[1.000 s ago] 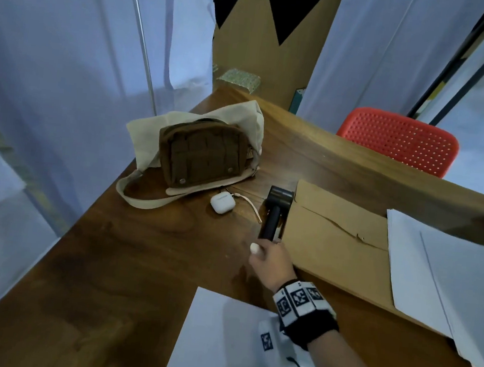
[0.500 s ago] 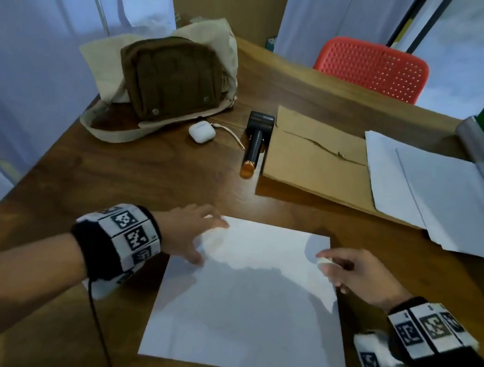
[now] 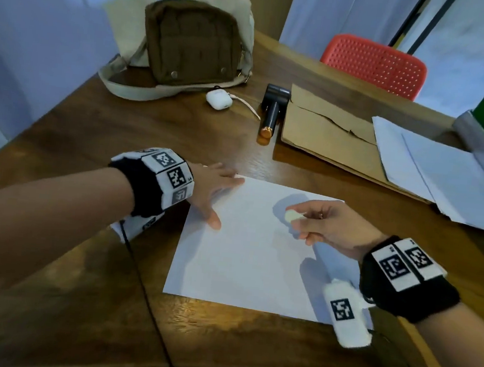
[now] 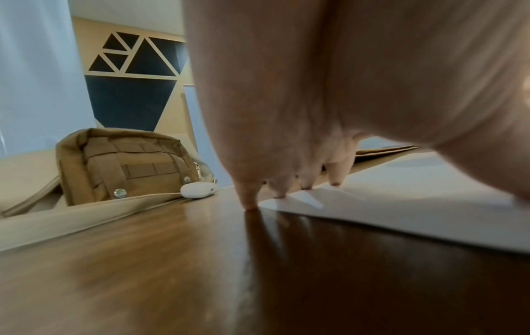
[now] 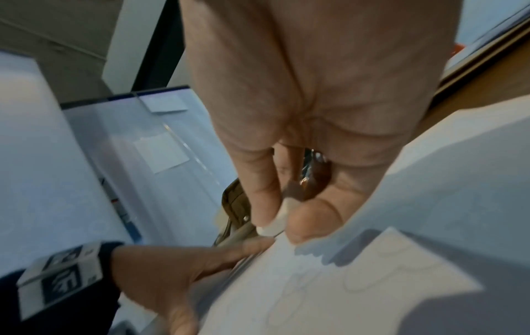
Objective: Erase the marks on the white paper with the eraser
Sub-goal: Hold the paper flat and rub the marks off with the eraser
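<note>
A white sheet of paper (image 3: 246, 251) lies on the wooden table in front of me, with faint pencil outlines (image 5: 355, 285) showing in the right wrist view. My left hand (image 3: 214, 194) lies flat with spread fingers on the sheet's top left corner; its fingertips (image 4: 279, 195) touch the paper edge and the table. My right hand (image 3: 316, 223) hovers over the upper middle of the sheet and pinches a small white eraser (image 3: 291, 215) between thumb and forefinger. The eraser (image 5: 272, 223) sticks out just below the fingertips. I cannot tell whether it touches the paper.
At the back left sits a brown pouch (image 3: 194, 41) on a beige bag, with a white earbud case (image 3: 218, 99) beside it. A black tool with a copper end (image 3: 272, 112), a torn brown envelope (image 3: 328, 132) and loose white sheets (image 3: 442, 179) lie behind. A red chair (image 3: 374, 66) stands beyond the table.
My view dropped from the back of the table to the sheet. The right hand brought the eraser from beside the black tool over the paper; the left hand settled on the sheet's corner.
</note>
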Motion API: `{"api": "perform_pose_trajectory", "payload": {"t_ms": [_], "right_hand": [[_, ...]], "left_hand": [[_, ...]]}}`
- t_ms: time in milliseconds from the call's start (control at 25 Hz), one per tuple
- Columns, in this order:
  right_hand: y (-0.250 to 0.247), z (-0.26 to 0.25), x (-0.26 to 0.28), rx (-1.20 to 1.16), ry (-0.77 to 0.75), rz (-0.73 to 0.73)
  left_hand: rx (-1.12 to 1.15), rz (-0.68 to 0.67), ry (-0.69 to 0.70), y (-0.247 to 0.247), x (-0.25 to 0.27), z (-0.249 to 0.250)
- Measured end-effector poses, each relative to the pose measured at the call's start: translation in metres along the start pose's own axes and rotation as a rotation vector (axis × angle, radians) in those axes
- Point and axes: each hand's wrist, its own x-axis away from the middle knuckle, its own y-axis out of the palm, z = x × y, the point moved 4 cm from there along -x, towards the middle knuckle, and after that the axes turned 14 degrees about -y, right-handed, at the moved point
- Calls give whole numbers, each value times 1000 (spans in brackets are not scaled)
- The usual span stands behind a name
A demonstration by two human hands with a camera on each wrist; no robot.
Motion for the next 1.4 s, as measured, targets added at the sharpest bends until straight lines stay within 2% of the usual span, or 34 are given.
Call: {"api": "perform_pose_trajectory", "payload": {"t_ms": [120, 200, 360, 440, 640, 720, 840, 1000, 1040, 1160, 1200, 1240, 1360, 1400], "right_hand": [[30, -10, -18, 107, -6, -104], [44, -17, -32, 164, -1, -119], [43, -26, -65, 124, -11, 45], [45, -23, -71, 164, -16, 53], [74, -25, -61, 329, -32, -260], [66, -32, -76, 414, -50, -191], [62, -33, -93, 405, -58, -64], [79, -32, -78, 529, -91, -320], [76, -33, -79, 535, -91, -307], [59, -35, -99, 424, -82, -61], [58, -34, -100, 392, -78, -48], [61, -32, -98, 391, -76, -95], [79, -29, -74, 392, -65, -383], [77, -31, -76, 394, -72, -380]], "left_hand": [[-2, 14, -11, 2, -5, -3], [-10, 28, -24, 2, -4, -2], [34, 33, -44, 2, -8, -1], [51, 41, -39, 2, -9, -2], [-24, 92, -23, -2, -3, 7], [18, 87, -30, -2, 0, 5], [34, 61, -39, -2, 2, 2], [7, 16, -58, 2, -1, 0], [4, 7, -58, 3, -2, 0], [-5, -23, -43, 4, -5, -3], [-8, -23, -40, 5, -6, -3], [-9, -21, -40, 5, -7, -3], [-17, -19, -46, 7, -9, -2], [-16, -22, -44, 7, -10, -2]]}}
